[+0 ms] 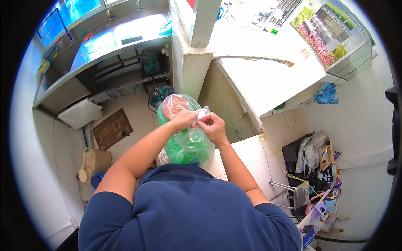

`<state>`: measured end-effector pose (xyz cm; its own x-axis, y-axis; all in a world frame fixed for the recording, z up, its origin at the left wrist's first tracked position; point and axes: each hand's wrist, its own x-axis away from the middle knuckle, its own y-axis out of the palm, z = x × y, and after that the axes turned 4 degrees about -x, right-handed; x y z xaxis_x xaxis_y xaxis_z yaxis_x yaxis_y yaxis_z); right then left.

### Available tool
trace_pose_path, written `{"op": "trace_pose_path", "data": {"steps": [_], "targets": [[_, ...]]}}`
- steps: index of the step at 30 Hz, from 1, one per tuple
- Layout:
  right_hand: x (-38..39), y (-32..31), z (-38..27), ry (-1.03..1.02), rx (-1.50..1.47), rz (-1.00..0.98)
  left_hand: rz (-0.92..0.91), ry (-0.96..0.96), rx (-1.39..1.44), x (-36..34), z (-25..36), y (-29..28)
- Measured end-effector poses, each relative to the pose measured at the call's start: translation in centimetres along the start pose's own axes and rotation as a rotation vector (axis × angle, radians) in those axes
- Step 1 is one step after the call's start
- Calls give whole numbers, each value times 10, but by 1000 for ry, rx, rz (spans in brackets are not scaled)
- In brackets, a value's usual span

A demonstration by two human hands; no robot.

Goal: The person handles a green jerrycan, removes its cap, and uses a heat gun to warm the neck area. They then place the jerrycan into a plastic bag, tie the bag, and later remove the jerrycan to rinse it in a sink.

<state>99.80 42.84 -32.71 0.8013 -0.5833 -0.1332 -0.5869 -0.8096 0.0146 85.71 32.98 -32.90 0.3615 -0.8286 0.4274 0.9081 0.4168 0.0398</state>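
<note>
In front of my chest sits a bulky clear-and-green plastic bag (pixel 186 148), crumpled and see-through in places. Toward its far end a round brownish-pink thing (pixel 175 104) shows through or beside the film; its kind is unclear. My left hand (pixel 184 120) is closed over the bag, pinching a whitish gathered piece of clear plastic (pixel 203 112). Close beside it, my right hand (pixel 213 127) pinches the same plastic from the right, fingertips pressed together. The two hands almost touch, and some fingers of the left are hidden.
A metal counter (pixel 125 31) stands far left, above a brown mat (pixel 113 129). The white counter (pixel 272 67) lies far right. A beige jug (pixel 95 163) stands at left. Right of me are a metal stool (pixel 300 195), a yellow cord (pixel 279 161) and piled clutter.
</note>
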Motion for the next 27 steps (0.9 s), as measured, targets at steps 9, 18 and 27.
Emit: {"op": "trace_pose_path", "data": {"steps": [9,18,27], "targets": [[-27,-18,-21,201,683,-522,97,423,-864,36,-3,7],[-39,-16,-6,923,-197,-188,435,813,-1385,60,-4,25],[2,-34,43,80,641,-180,-289,263,-1493,87,47,-47]]}}
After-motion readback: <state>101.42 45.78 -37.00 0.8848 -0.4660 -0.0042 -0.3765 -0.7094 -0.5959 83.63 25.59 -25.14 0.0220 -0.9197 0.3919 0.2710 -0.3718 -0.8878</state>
